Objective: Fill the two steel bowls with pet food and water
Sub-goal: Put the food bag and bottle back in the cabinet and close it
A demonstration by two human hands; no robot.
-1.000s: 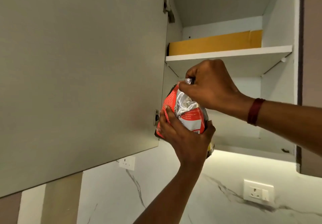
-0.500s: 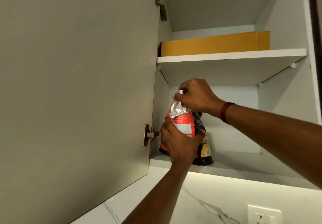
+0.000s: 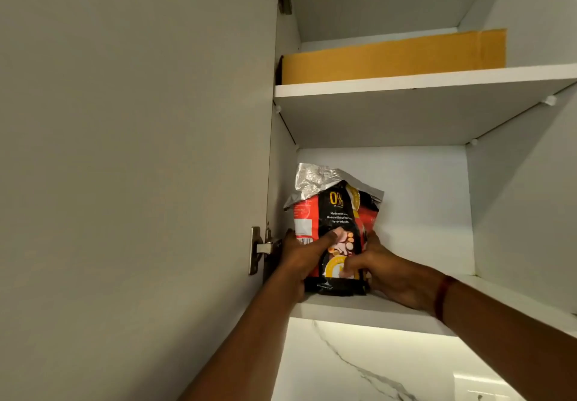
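Note:
A red and black pet food bag [image 3: 338,213] with a crumpled silver top stands upright on the bottom shelf [image 3: 368,310] of a wall cabinet, at its left end. My left hand [image 3: 301,257] grips the bag's left side, thumb across its front. From the right, my right hand [image 3: 384,268] holds the lower part of the bag, fingers on its front. The two steel bowls are not in view.
The grey cabinet door [image 3: 134,166] stands open on the left, its hinge [image 3: 259,249] beside my left hand. A yellow-brown cardboard box [image 3: 393,60] lies on the upper shelf [image 3: 421,83]. Below the cabinet is a lit marble wall with a socket [image 3: 480,396].
The bag went up from in front of the cabinet onto the bottom shelf. My right hand left the silver top and came down to the bag's lower right side. The view tilted upward.

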